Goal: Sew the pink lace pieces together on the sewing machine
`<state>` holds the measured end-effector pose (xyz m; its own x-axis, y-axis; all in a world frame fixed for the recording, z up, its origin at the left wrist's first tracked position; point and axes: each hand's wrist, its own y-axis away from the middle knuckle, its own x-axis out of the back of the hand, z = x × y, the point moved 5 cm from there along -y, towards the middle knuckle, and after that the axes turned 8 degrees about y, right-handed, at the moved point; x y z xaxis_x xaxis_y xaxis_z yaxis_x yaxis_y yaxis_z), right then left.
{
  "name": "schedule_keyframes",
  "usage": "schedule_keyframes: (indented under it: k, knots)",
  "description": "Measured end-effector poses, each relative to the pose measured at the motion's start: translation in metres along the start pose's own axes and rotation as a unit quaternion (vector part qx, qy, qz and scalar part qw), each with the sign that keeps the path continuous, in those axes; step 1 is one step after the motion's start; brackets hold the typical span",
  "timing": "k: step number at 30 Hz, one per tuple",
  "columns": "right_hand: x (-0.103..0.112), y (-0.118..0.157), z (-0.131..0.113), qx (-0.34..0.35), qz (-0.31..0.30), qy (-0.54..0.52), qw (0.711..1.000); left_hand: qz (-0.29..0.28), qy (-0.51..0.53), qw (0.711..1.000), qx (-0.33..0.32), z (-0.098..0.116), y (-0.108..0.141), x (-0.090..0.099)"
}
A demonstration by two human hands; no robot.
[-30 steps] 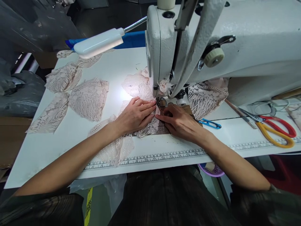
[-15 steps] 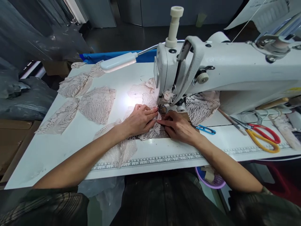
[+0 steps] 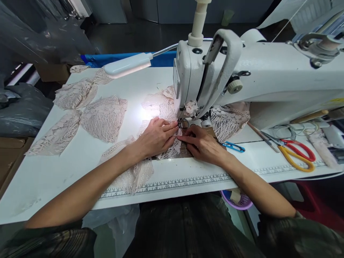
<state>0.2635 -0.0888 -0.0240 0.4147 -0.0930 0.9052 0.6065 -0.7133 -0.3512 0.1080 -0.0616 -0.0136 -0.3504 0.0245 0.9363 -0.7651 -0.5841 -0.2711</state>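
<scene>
A pale pink lace piece (image 3: 167,111) lies under the needle area of a white sewing machine (image 3: 268,68). My left hand (image 3: 157,138) rests palm down on the lace, fingers spread a little, tips beside the presser foot. Just right of it, my right hand (image 3: 202,144) has its index finger stretched onto the lace and the other fingers curled. The lace under both hands is partly hidden. Another lace piece (image 3: 134,175) hangs over the table's front edge beneath my left forearm.
Several lace pieces (image 3: 103,118) lie at the left. A lace piece (image 3: 229,120) sits behind the needle area. Blue snips (image 3: 234,146), scissors (image 3: 298,154) and a lamp (image 3: 129,65) are near. A purple basket (image 3: 243,202) stands below the table.
The view has shifted slightly, with the machine appearing a little larger. Both hands keep nearly the same pose on the lace.
</scene>
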Motion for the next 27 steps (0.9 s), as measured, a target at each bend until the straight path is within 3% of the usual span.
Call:
schedule_keyframes:
  k: [19, 24, 27]
  knots:
    - [-0.008, -0.009, -0.002, -0.045, -0.006, 0.094, 0.994, 0.031, -0.04, 0.998, 0.046, -0.011, -0.01, -0.004]
    - [-0.008, -0.008, 0.002, -0.042, 0.012, 0.079, 0.996, 0.073, -0.041, 0.994, 0.068, -0.009, -0.007, -0.005]
    - [-0.003, -0.004, 0.013, -0.083, 0.021, 0.016, 0.996, 0.139, -0.029, 0.987, 0.079, -0.01, -0.005, 0.006]
